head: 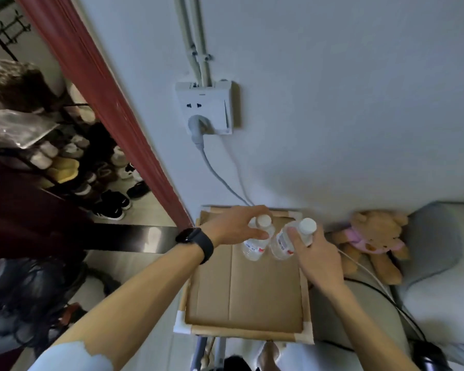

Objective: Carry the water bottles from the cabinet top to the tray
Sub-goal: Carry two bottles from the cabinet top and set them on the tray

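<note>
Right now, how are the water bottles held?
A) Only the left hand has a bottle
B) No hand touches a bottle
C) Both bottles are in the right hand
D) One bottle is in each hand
D: the left hand grips one bottle near its white cap, and the right hand grips the other bottle, both at the far end of the cardboard tray.

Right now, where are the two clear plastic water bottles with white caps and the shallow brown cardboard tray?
Left-hand clear plastic bottle (252,251): head view, lower body.
Right-hand clear plastic bottle (279,245): head view, labelled body.
Shallow brown cardboard tray (248,333): head view, near rim.
</note>
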